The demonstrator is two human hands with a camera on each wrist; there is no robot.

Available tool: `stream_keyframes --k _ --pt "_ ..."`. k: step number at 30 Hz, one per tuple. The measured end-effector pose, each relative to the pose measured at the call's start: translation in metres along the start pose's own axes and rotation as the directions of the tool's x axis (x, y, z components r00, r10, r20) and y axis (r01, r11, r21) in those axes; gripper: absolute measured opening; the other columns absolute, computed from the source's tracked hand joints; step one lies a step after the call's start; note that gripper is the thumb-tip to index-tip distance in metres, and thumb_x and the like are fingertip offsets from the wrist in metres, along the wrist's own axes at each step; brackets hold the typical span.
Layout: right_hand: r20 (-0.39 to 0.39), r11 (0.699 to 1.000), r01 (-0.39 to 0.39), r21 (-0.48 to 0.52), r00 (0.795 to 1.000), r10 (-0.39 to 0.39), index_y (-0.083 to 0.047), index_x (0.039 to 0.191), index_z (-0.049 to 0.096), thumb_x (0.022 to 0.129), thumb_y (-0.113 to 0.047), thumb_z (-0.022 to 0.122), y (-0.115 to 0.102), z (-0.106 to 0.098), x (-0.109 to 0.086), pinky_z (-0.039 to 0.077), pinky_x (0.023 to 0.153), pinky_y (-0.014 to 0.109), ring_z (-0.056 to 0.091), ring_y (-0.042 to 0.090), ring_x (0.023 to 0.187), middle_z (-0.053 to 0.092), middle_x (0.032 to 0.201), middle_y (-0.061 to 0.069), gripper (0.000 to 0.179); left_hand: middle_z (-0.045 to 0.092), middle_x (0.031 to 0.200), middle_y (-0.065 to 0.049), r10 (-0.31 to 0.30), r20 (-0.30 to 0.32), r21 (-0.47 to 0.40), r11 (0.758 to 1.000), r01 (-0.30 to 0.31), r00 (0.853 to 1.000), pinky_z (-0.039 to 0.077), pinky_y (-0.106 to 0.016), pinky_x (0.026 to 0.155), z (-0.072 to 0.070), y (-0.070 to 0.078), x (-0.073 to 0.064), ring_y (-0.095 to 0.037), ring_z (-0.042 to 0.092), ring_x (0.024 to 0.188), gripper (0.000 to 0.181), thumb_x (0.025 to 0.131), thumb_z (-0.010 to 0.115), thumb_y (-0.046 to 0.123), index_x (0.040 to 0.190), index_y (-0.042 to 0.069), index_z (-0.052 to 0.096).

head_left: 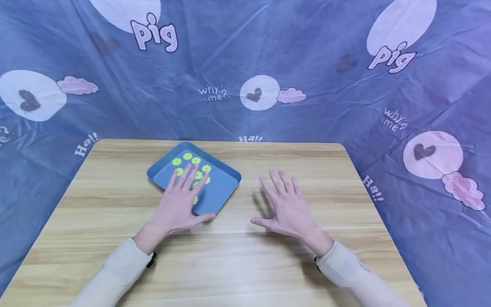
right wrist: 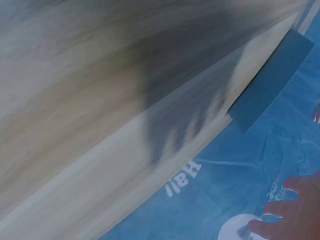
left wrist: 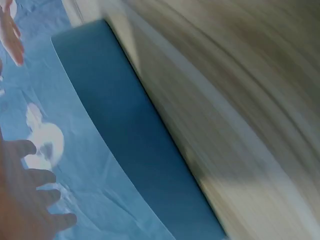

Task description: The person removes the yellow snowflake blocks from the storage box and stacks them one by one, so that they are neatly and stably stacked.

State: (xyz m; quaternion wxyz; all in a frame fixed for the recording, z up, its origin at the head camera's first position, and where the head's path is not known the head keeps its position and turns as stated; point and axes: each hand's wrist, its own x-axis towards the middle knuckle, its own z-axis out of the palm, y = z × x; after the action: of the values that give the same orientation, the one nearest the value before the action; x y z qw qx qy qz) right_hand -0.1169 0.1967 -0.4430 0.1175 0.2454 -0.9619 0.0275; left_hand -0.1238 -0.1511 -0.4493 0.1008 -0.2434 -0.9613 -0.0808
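A blue rectangular tray (head_left: 222, 189) lies turned at an angle on the wooden table, left of the middle. Several yellow-green, flower-shaped pieces (head_left: 206, 168) are spread over its floor, some partly covered by fingers. My left hand (head_left: 177, 209) is over the tray's near side, fingers straight and spread, holding nothing. To the right of the tray, my right hand (head_left: 287, 209) is raised above the table with its fingers spread, casting a shadow. The left wrist view shows the tray's side wall (left wrist: 125, 120) beside the left hand (left wrist: 25, 195). Part of the right hand (right wrist: 295, 212) appears in the right wrist view.
The light wooden table (head_left: 245, 264) fills the lower area. A blue printed cloth (head_left: 226, 115) hangs behind it and along both sides. Both forearms wear pale sleeves (head_left: 119, 266), with a dark band (head_left: 151, 260) at the left wrist.
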Motion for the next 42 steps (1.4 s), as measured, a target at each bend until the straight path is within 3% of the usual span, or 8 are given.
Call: stream_keyframes --k 10,19,22,25,29,33,37,42 --pt "0.071 0.983 0.084 0.16 0.993 -0.096 -0.021 0.168 0.029 0.085 -0.083 0.062 -0.019 -0.003 0.023 0.03 0.135 0.062 0.032 0.039 0.16 0.026 0.176 0.01 0.108 0.025 0.173 -0.023 -0.13 -0.023 -0.189 0.974 0.123 0.991 0.024 -0.073 0.131 -0.014 -0.059 -0.019 -0.049 0.025 0.159 0.105 0.087 0.075 0.062 0.168 0.015 0.028" --pt "0.051 0.944 0.132 0.302 0.987 -0.154 -0.017 0.161 0.043 0.093 -0.068 0.066 -0.038 0.005 0.054 0.047 0.125 0.055 0.051 0.031 0.146 0.051 0.16 0.009 0.088 0.04 0.165 -0.026 -0.323 -0.027 -0.473 0.838 0.273 0.946 0.033 -0.085 0.115 -0.026 -0.1 -0.032 -0.055 0.04 0.146 0.085 0.093 0.079 0.04 0.162 0.009 0.04" --pt "0.05 0.927 0.141 0.347 0.985 -0.168 -0.015 0.158 0.049 0.094 -0.064 0.068 -0.043 0.009 0.064 0.05 0.123 0.053 0.055 0.03 0.142 0.056 0.156 0.008 0.083 0.046 0.158 -0.029 -0.368 -0.03 -0.553 0.781 0.291 0.929 0.044 -0.077 0.112 -0.025 -0.111 -0.034 -0.053 0.049 0.138 0.077 0.095 0.079 0.031 0.158 0.004 0.045" --pt "0.04 0.914 0.151 0.377 0.983 -0.179 -0.013 0.153 0.054 0.094 -0.061 0.07 -0.048 0.013 0.075 0.052 0.121 0.051 0.057 0.028 0.139 0.059 0.152 0.009 0.078 0.054 0.151 -0.03 -0.409 -0.048 -0.608 0.736 0.298 0.911 0.061 -0.04 0.108 -0.023 -0.12 -0.035 -0.049 0.058 0.128 0.07 0.094 0.081 0.024 0.152 -0.001 0.051" --pt "0.041 0.906 0.164 0.389 0.98 -0.195 -0.012 0.151 0.057 0.095 -0.057 0.07 -0.051 0.019 0.089 0.053 0.12 0.05 0.059 0.029 0.138 0.062 0.149 0.012 0.073 0.066 0.141 -0.017 -0.478 -0.039 -0.652 0.678 0.34 0.878 0.054 0.0 0.089 -0.022 -0.128 -0.036 -0.019 0.067 0.115 0.064 0.093 0.082 0.024 0.147 0.0 0.057" --pt "0.066 0.908 0.155 0.389 0.979 -0.195 -0.012 0.15 0.058 0.096 -0.053 0.071 -0.054 0.027 0.103 0.056 0.118 0.049 0.061 0.03 0.135 0.063 0.146 0.011 0.069 0.069 0.134 -0.008 -0.522 -0.006 -0.681 0.627 0.379 0.853 0.055 0.002 0.082 -0.019 -0.138 -0.034 0.012 0.058 0.102 0.061 0.095 0.081 0.028 0.144 -0.001 0.06" --pt "0.093 0.904 0.132 0.406 0.978 -0.185 -0.013 0.149 0.059 0.097 -0.05 0.072 -0.058 0.034 0.115 0.061 0.11 0.047 0.063 0.028 0.131 0.065 0.142 0.009 0.065 0.063 0.141 -0.027 -0.556 0.061 -0.666 0.597 0.448 0.829 0.054 0.002 0.076 -0.017 -0.146 -0.031 0.017 0.054 0.095 0.062 0.098 0.077 0.035 0.146 0.001 0.059" --pt "0.125 0.893 0.098 0.44 0.978 -0.169 -0.013 0.147 0.06 0.099 -0.045 0.072 -0.061 0.042 0.128 0.063 0.107 0.046 0.064 0.027 0.129 0.067 0.138 0.007 0.059 0.071 0.13 -0.018 -0.588 0.097 -0.658 0.567 0.495 0.803 0.052 0.001 0.074 -0.013 -0.153 -0.027 0.021 0.054 0.088 0.063 0.098 0.075 0.039 0.145 0.002 0.06"
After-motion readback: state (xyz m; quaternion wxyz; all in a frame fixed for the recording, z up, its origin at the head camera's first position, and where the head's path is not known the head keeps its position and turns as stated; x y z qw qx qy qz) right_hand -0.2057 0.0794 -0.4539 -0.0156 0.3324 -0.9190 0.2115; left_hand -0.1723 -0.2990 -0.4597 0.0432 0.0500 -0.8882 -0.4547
